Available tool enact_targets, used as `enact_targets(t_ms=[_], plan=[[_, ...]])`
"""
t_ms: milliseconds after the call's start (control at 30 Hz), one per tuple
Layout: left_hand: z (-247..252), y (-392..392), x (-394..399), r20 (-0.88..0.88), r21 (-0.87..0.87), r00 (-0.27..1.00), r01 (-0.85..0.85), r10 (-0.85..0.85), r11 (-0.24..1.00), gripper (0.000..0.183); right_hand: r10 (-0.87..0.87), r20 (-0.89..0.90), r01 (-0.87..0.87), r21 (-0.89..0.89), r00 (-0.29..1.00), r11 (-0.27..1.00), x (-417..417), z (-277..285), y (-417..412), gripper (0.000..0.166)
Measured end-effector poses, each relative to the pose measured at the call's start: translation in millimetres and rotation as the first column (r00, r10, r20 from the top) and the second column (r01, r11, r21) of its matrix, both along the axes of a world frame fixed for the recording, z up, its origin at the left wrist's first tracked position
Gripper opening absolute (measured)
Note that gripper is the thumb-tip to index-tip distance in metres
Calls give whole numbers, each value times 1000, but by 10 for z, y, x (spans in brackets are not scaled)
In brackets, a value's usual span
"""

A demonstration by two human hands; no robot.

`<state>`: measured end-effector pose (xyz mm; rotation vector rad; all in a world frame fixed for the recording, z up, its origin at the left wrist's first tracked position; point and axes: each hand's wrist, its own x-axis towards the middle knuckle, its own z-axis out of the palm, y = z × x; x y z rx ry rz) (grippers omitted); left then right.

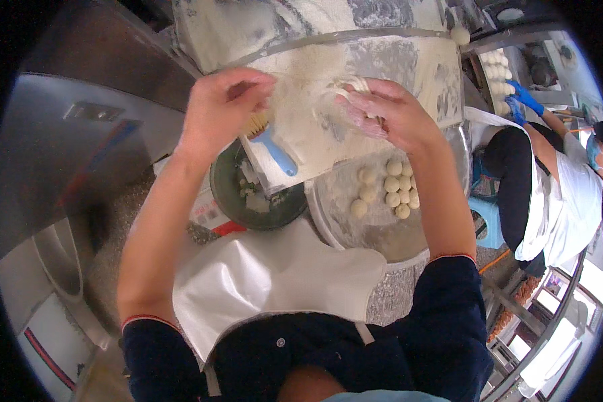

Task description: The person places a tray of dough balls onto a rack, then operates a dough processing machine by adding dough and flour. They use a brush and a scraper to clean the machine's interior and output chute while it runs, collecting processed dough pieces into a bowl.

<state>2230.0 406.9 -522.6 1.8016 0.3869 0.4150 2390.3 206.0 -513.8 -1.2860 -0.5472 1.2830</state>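
Observation:
Floury and slightly blurred, my right hand [382, 108] grips a piece of pale dough [353, 84] in folded strands over the floured work surface [321, 135]. Across from it, my left hand [228, 103] is raised above the left part of that surface with its fingers curled; blur hides whether anything is between them. A brush [280, 153] with a blue handle and light bristles lies just below my left hand. Below my right forearm, several round dough balls [393, 184] sit in a round metal tray [331, 221], partly hidden by the arm.
A dark green basin [223, 193] with pale scraps stands below the board's left corner. A metal strip [301, 45] crosses the floured surface. At right, a person in blue gloves [530, 98] handles a tray of dough balls [495, 65], near a light-blue stool [487, 221].

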Motion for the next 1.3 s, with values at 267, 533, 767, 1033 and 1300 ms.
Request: enact_targets(t_ms=[267, 533, 767, 1033, 1300], plan=[[-238, 17, -521, -336, 489, 914, 375, -227, 787, 24, -158, -34, 151, -162, 987, 975, 22, -140, -589, 22], [-362, -797, 46, -3, 253, 905, 413, -426, 875, 25, 5, 11, -2, -211, 1000, 978, -420, -23, -546, 23], [-263, -810, 32, -392, -274, 714, 511, -580, 815, 15, 98, 507, 28, -235, 856, 972, -220, 20, -958, 23], [160, -70, -146, -160, 641, 960, 277, -229, 716, 34, 586, 650, 32, -682, 483, 731, -391, -285, -1271, 33], [1615, 631, -487, 191, 958, 980, -173, 58, -231, 31, 212, 753, 12, -280, 623, 960, -370, -271, -85, 28]])
